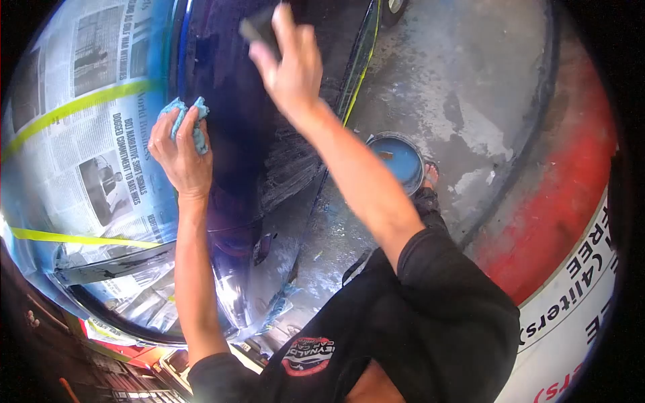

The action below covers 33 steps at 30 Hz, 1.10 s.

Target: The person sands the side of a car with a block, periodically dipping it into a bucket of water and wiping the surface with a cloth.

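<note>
My left hand (180, 151) is closed round a crumpled light-blue cloth (190, 124) and rests by the edge of a dark blue car panel (232, 154), beside newspaper covering. Farther up, my right hand (292, 67) is over the same panel with its fingers around a dark, flat block (261, 30), blurred by motion. Whitish scuffs and wet streaks mark the panel to the right of and below that hand.
Newspaper (101, 154) held by yellow-green tape (87, 101) covers the car's left part. A round bucket of bluish liquid (396, 160) stands on the grey floor (457, 87) beside my foot (431, 176). A red and white lettered surface (557, 235) curves along the right.
</note>
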### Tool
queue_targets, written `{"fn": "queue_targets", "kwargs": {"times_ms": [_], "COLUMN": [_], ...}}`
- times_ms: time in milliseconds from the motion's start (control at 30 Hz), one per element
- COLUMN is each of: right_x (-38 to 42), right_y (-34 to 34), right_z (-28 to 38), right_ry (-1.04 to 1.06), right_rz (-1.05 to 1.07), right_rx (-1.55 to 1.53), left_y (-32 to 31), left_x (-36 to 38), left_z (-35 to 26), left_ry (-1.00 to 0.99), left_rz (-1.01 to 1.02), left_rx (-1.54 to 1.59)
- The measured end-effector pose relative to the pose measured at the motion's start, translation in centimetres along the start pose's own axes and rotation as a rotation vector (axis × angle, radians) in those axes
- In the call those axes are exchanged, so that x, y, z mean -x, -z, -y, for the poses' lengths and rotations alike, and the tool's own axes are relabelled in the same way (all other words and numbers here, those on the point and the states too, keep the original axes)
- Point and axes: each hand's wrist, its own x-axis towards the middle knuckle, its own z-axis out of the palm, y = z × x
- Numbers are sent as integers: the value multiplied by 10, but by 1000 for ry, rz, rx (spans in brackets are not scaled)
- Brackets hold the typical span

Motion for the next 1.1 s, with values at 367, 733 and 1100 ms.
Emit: {"fn": "queue_targets", "kwargs": {"times_ms": [367,733,1100], "right_x": [-127,-140,40], "right_y": [-26,-19,15], "right_z": [-39,-31,33], "right_ry": [-26,-10,146], "right_rz": [-15,33,223], "right_rx": [45,85,107], "left_y": [-3,-4,-3], "left_x": [0,0,5], "left_z": [4,3,8], "left_ry": [14,28,45], "left_rz": [-2,-4,-71], "left_rx": [13,38,116]}}
